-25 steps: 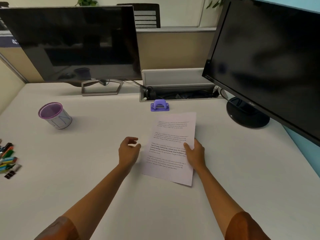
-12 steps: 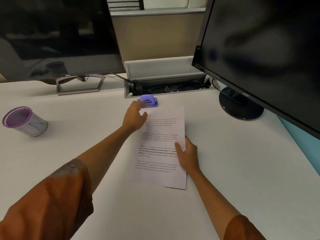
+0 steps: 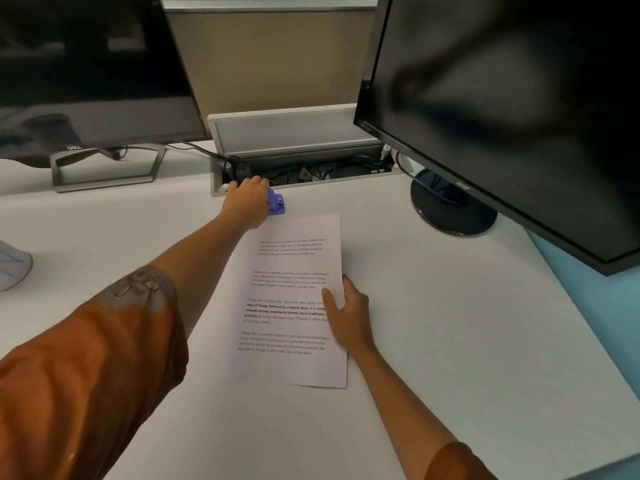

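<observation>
As I look down, my right hand (image 3: 348, 315) comes first, holding the printed sheet (image 3: 294, 365) at its right edge: thumb laid flat on the text, the other fingers curled at the margin (whether they reach under the paper I cannot tell). The sheet lies flat on the white desk (image 3: 450, 341), a little askew, its length running away from me. Off at the left edge, a pale cup (image 3: 12, 266) is only half in view. Further out, my left arm stretches along the sheet's left side, and my left hand (image 3: 247, 200) is closed over the purple hole punch (image 3: 277, 205), fingers curled round it so only its right end shows. The punch sits just beyond the sheet's top edge, right in front of the open cable tray (image 3: 294, 131). Behind that stand two dark screens: the left monitor (image 3: 86, 71) and the right monitor (image 3: 502, 116), which looms close on its round foot.
</observation>
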Available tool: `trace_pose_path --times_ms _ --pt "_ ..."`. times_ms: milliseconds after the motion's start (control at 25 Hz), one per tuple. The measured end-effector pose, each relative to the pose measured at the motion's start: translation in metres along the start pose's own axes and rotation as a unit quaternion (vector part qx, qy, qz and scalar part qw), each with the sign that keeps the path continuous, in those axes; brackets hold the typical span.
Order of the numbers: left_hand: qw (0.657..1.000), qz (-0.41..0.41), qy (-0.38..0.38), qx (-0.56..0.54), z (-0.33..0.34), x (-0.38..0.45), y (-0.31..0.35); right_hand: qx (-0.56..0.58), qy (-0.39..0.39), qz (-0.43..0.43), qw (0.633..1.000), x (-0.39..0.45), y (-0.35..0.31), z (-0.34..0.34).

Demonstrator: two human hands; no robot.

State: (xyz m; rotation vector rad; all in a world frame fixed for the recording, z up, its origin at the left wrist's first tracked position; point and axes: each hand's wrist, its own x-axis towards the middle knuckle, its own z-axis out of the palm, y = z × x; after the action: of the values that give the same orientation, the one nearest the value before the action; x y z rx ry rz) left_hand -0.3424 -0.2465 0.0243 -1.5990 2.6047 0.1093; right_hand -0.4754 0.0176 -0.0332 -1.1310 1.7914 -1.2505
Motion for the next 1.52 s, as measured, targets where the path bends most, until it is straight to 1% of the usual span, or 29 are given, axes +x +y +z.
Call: trace_pose_path --times_ms 160,240,320,400,480,560,720,800,960,1240,1520 --pt "0.994 -0.02 -0.056 -0.09 -0.008 -0.002 -0.005 -0.001 -0.004 -0.01 1.0 0.0 0.001 0.002" --pt "0.987 -0.03 -0.068 -0.144 -0.011 -0.008 -0.008 -0.001 -0.004 -0.011 1.0 0.0 0.001 0.002" --pt "0.982 -0.032 -0.067 -0.174 -0.012 -0.016 -0.013 -0.002 -0.002 -0.014 1.0 0.0 0.0 0.002" --pt "0.98 -0.045 -0.034 -0.191 -0.013 -0.03 -0.019 -0.001 0.0 -0.02 1.0 0.0 0.0 0.002" --pt "0.97 -0.082 0.022 -0.228 -0.015 -0.043 -0.029 0.0 0.001 -0.022 1.0 0.0 0.001 0.001" --pt "0.957 -0.128 0.051 -0.254 -0.02 -0.058 -0.042 0.0 -0.002 -0.025 1.0 -0.001 0.0 0.001" --pt "0.944 -0.228 0.027 -0.237 -0.02 -0.094 -0.066 0.0 -0.003 -0.035 0.999 -0.002 -0.001 0.001" --pt "0.933 -0.267 0.002 -0.241 -0.01 -0.117 -0.075 0.0 -0.002 -0.036 0.999 -0.002 -0.002 0.0" --pt "0.902 -0.331 -0.027 -0.275 0.011 -0.169 -0.084 0.0 0.0 -0.045 0.999 -0.004 -0.004 0.0" --pt "0.884 -0.372 -0.033 -0.28 0.035 -0.238 -0.069 -0.015 -0.022 -0.032 0.999 -0.004 -0.007 -0.003" --pt "0.859 -0.4 -0.01 -0.32 0.036 -0.261 -0.056 -0.024 -0.065 -0.021 0.997 -0.004 -0.005 -0.005"
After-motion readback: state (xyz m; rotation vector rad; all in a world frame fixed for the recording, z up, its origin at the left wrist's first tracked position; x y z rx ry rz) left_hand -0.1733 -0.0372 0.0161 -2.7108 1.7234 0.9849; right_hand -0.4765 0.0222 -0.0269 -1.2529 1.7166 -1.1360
